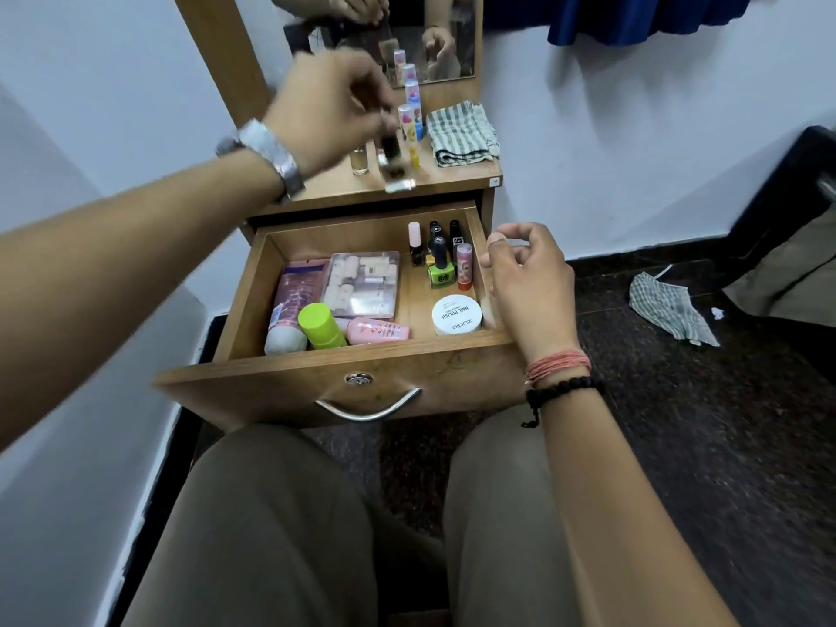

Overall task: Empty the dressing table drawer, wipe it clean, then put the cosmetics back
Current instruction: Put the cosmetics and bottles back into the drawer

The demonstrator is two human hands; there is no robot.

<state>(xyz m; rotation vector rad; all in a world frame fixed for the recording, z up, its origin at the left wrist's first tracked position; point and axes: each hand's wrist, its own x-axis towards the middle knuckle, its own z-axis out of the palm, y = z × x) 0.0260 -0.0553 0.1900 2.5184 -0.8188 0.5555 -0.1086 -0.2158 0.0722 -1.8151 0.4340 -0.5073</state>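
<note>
**Drawer emptying in progress: bottle at tabletop**

Step judged: emptying phase. Most cosmetics are in the drawer point(457, 350), which is pulled out fully; a few already stand on the tabletop point(457, 174).

Left hand point(330, 106): raised over the tabletop, fingers pinching the top of a small glass bottle point(394, 162), motion-blurred, its base at or just above the surface; contact cannot be told. Next move, as judged: set it upright beside the other small bottle point(359, 161) without knocking the row of lip balm sticks point(410, 110), then release.

Drawer contents, left to right: purple tube point(296, 294) lying along the left wall; green-capped bottle point(320, 326) and pink bottle point(379, 330) near the front; clear plastic case point(365, 283) flat in the middle; nail polish bottles point(436, 251) upright at the back right; pink stick point(464, 265) beside them; white nail polish remover jar point(457, 315) at the front right.

Folded striped cloth point(461, 132) waits on the tabletop, right side.

Right hand point(524, 276): over the drawer's right wall, fingers loosely curled, grasping nothing.
</note>
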